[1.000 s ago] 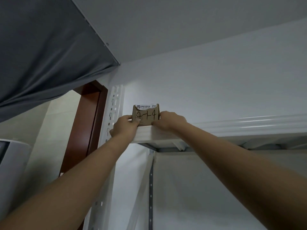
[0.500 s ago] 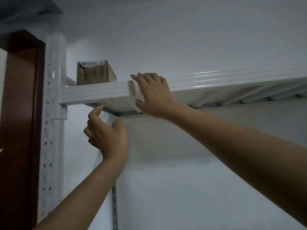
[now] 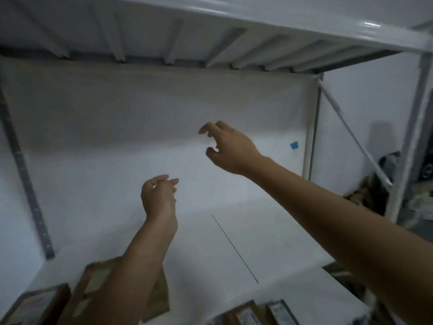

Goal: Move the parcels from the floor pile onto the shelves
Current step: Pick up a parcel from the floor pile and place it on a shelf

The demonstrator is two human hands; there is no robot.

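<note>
My left grip [image 3: 158,198] and right grip [image 3: 230,148] are hanging loose and half curled, holding nothing. On the shelf [image 3: 269,242] I am counting four blurry brown boxes: two left parcels [image 3: 93,282] at seven o'clock and two bottom parcels [image 3: 243,313] at five. I am guessing they are stiff, light cardboard, best held by both side edges.

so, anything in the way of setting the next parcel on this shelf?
Nothing visible. The left hand and right hand are empty, in the air over the shelf. The parcels lie only near its front edge, lower left and bottom centre; none show behind them. The floor pile is out of view.
</note>
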